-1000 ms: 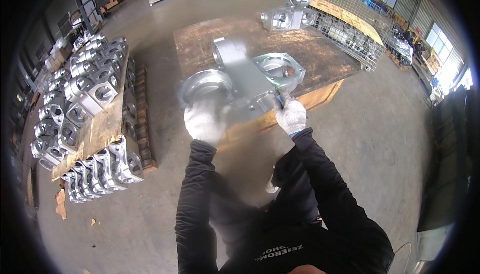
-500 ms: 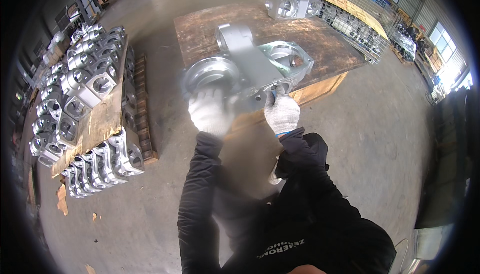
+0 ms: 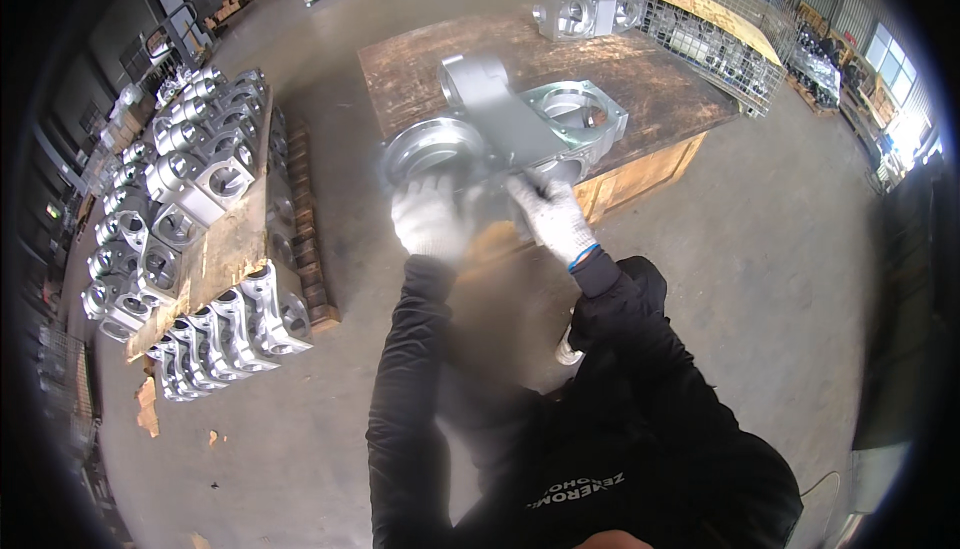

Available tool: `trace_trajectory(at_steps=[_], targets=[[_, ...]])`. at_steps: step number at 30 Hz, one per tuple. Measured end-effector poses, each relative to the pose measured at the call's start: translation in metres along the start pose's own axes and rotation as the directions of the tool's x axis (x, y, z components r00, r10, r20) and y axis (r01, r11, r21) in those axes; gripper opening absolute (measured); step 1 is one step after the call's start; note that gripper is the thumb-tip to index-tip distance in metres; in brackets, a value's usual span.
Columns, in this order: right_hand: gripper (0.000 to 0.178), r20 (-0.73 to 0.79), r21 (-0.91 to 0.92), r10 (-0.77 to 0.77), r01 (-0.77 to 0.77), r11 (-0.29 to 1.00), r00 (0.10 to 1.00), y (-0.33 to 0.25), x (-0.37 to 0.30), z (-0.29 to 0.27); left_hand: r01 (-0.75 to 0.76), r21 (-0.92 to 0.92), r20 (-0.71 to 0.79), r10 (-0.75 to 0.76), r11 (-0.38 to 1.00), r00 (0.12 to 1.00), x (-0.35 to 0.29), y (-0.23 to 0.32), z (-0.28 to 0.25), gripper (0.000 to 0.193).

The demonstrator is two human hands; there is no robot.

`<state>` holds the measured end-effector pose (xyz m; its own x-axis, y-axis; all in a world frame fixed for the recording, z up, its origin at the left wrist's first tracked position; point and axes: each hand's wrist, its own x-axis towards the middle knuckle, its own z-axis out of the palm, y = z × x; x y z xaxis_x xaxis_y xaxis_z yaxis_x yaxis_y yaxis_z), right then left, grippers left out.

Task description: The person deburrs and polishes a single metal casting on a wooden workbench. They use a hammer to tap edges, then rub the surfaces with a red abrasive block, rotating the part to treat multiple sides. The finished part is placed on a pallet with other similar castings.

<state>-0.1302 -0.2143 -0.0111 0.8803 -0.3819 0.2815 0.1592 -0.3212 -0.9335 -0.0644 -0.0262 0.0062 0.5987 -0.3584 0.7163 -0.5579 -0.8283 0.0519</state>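
Note:
A large silver metal casting lies on the wooden worktable's near part. It has a wide ring at its left, a raised cylindrical end at the back and a flanged round opening at its right. My left hand, in a white knit glove, is closed over the near rim of the left ring; haze blurs its fingertips. My right hand, gloved alike, is at the casting's near edge, right of the ring. Its fingers point left and are drawn together against the metal; whatever they hold is too small or hidden to make out.
A second silver casting stands on the worktable's far right corner. To the left, a pallet stack carries several rows of similar castings. A wire mesh cage with metal parts stands behind the table. Torn cardboard lies on the floor.
My right hand has turned and its fingers have shifted left along the casting's near edge. My left hand stays at the ring. The whole view has shifted slightly.

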Motion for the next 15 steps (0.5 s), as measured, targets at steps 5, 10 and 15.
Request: trace_trajectory(at_steps=[5,10,15], targets=[[0.03,-0.153,-0.241,-0.279,0.238,0.941,0.948,-0.002,-0.01,-0.013,0.041,-0.128,0.124,-0.025,0.991,0.992,0.01,-0.011,-0.014,0.035],[0.024,0.221,-0.525,-0.209,0.296,0.798,0.953,0.026,-0.065,0.025,0.214,-0.277,0.414,-0.085,0.937,0.906,0.046,-0.049,-0.026,0.038],[0.023,0.164,-0.546,-0.297,0.338,0.767,0.941,0.048,-0.059,0.052,0.281,-0.466,0.385,-0.094,0.839,0.918,0.042,-0.058,-0.017,0.032]])
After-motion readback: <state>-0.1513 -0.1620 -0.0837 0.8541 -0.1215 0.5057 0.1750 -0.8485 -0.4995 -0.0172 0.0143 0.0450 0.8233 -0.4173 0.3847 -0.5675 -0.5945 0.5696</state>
